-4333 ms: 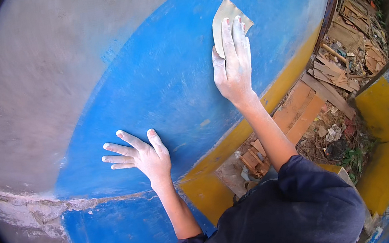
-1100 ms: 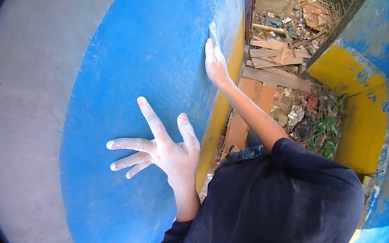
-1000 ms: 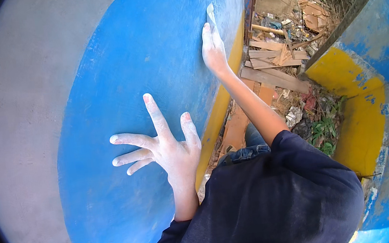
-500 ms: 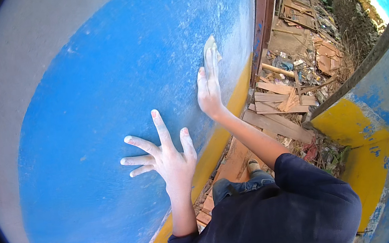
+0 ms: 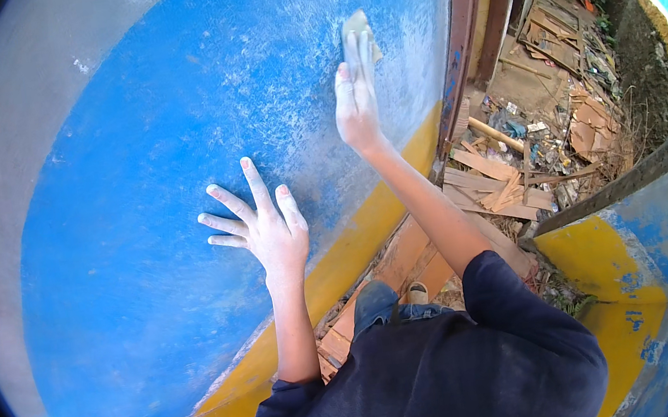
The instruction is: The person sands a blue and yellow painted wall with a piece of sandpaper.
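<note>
A blue painted wall [image 5: 140, 257] fills the left and middle of the view, scuffed with white dust in its upper right part. My right hand [image 5: 357, 110] presses a folded piece of pale sandpaper [image 5: 355, 22] against that dusty part, fingers stretched flat over it. Part of the sheet is hidden under the fingers. Lower and to the left, my left hand [image 5: 278, 240] rests on the blue paint with its fingers spread and nothing in it. White powder coats both hands.
A yellow band [image 5: 359, 243] runs along the wall's foot, and a brown wooden frame [image 5: 459, 35] borders its right edge. Broken boards [image 5: 497, 180] and rubbish litter the ground at right. Another blue and yellow wall [image 5: 607, 258] stands close on my right.
My right hand has slid farther up the wall with the sandpaper. My left hand appears slightly higher and farther left, still spread. The whole view has shifted a little.
</note>
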Demonstrator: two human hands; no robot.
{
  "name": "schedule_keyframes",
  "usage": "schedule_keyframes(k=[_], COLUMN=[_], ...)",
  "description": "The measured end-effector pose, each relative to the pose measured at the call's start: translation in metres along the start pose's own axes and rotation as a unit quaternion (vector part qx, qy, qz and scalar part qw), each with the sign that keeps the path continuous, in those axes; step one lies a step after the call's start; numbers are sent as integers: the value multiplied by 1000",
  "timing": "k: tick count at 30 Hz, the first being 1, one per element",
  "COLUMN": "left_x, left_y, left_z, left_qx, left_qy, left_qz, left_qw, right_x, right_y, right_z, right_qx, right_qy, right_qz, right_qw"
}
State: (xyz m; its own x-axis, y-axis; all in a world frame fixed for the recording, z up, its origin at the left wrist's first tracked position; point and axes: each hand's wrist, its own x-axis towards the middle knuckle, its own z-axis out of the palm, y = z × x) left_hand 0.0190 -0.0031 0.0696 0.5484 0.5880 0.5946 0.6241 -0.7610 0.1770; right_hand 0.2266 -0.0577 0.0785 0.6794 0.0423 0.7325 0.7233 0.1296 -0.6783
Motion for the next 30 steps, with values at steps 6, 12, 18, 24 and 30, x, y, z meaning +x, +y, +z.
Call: schedule_keyframes(k=[6, 12, 18, 24, 30], left_x=[1, -3, -4, -8, -11], left_y=[-3, -9, -15, -18, -22], left_z=[8, 18, 38, 30, 37], left_qx=[4, 4, -6, -10, -13], left_qy=[13, 42, 48, 9, 25], left_qz=[0, 5, 17, 80, 95], left_qw=[1000, 999, 999, 997, 995], right_x=[-123, -22, -77, -155, -28], right_y=[50, 67, 3, 68, 16], right_z=[-22, -8, 27, 17, 4], right_qx=[-162, -21, -107, -44, -96], right_qy=[-261, 64, -116, 105, 44], right_qz=[-190, 140, -216, 137, -7], right_qw=[932, 988, 964, 984, 994])
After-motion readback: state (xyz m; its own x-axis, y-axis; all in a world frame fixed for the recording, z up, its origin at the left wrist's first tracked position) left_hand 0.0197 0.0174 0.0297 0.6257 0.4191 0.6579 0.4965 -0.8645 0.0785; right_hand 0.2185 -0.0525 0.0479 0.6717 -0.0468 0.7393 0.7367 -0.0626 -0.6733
